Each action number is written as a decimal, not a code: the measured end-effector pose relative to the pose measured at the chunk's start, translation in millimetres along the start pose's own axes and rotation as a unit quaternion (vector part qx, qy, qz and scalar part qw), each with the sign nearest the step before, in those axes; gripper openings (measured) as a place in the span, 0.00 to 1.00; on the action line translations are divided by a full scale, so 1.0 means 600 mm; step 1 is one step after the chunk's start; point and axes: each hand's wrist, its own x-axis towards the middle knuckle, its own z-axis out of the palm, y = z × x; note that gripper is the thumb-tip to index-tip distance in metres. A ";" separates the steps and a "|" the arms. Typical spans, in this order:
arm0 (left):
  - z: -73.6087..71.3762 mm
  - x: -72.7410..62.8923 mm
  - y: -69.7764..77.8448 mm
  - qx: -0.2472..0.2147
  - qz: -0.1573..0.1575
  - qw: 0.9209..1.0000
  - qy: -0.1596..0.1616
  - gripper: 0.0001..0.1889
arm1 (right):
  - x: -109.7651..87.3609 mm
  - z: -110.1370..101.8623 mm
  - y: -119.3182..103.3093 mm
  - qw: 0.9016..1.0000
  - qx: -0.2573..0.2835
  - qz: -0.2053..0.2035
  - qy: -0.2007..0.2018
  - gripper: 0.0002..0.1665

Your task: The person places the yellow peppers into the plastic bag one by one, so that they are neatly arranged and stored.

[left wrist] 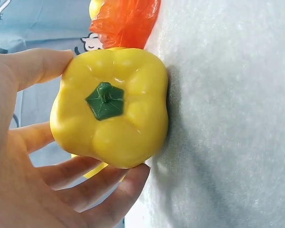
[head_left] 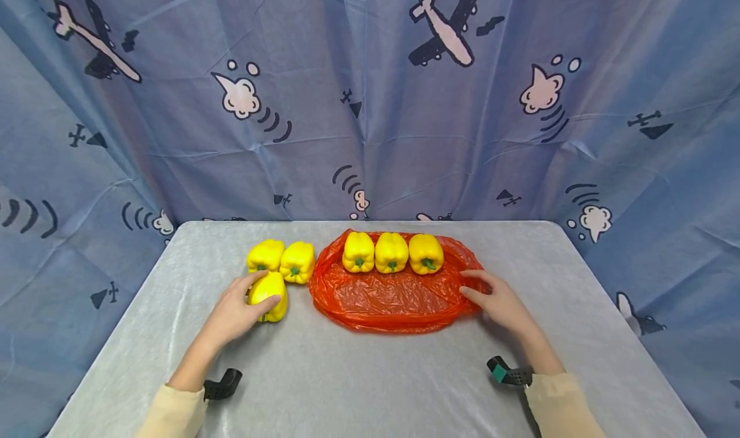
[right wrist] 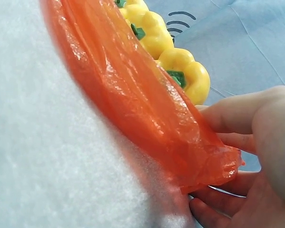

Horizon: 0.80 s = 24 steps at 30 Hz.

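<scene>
My left hand (head_left: 236, 308) grips a yellow bell pepper (head_left: 269, 295), thumb on one side and fingers on the other. In the left wrist view this bell pepper (left wrist: 111, 137) shows its green stem toward the camera, close over the table. At the right end of a spread red plastic bag (head_left: 381, 300), my right hand (head_left: 502, 302) holds the bag's rim between thumb and fingers. The right wrist view shows the bunched bag edge (right wrist: 218, 164) lying within that hand. Three yellow bell peppers (head_left: 391, 253) stand in a row along the bag's far side.
Two more yellow bell peppers, one at the far left (head_left: 266, 255) and one beside it (head_left: 297, 262), stand just behind the left hand. A grey-white cloth covers the table (head_left: 370, 386). Behind it hangs a blue curtain (head_left: 324, 104) with printed airplanes.
</scene>
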 end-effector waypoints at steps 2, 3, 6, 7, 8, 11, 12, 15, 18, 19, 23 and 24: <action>-0.001 -0.001 0.002 0.003 0.002 1.000 0.003 0.38 | 0.000 0.000 0.000 1.000 -0.002 -0.004 0.003 0.28; -0.002 -0.002 0.003 0.005 0.003 1.000 0.004 0.38 | 0.000 0.000 0.000 1.000 -0.002 -0.006 0.004 0.28; -0.005 -0.005 0.007 0.012 0.003 1.000 0.004 0.38 | 0.000 0.000 -0.001 1.000 -0.002 -0.007 0.004 0.28; -0.007 -0.007 0.008 0.015 0.002 1.000 0.005 0.38 | 0.000 0.000 -0.001 1.000 -0.002 -0.007 0.004 0.28; -0.009 -0.008 0.010 0.017 0.002 1.000 0.005 0.38 | 0.000 0.000 -0.001 1.000 -0.002 -0.007 0.004 0.28; -0.015 -0.012 0.017 0.023 0.001 1.000 0.009 0.39 | -0.001 0.000 0.000 1.000 -0.002 -0.008 0.004 0.27; -0.017 -0.012 0.020 0.025 0.003 1.000 0.011 0.39 | -0.001 0.000 0.000 1.000 -0.002 -0.008 0.004 0.28; -0.024 -0.014 0.030 0.032 0.012 0.999 0.016 0.38 | 0.000 0.000 0.002 1.000 -0.002 -0.007 0.003 0.28; -0.030 -0.015 0.040 0.037 0.020 0.999 0.023 0.37 | 0.002 0.000 0.003 1.000 -0.004 -0.007 0.003 0.29; -0.031 -0.016 0.044 0.038 0.022 0.999 0.025 0.37 | 0.002 0.000 0.003 1.000 -0.005 -0.007 0.004 0.29; -0.032 -0.017 0.059 0.038 0.027 0.998 0.031 0.37 | 0.002 0.000 0.003 1.000 -0.009 -0.008 0.005 0.29; -0.031 -0.017 0.063 0.036 0.029 0.998 0.032 0.37 | 0.002 0.000 0.004 1.000 -0.010 -0.007 0.006 0.29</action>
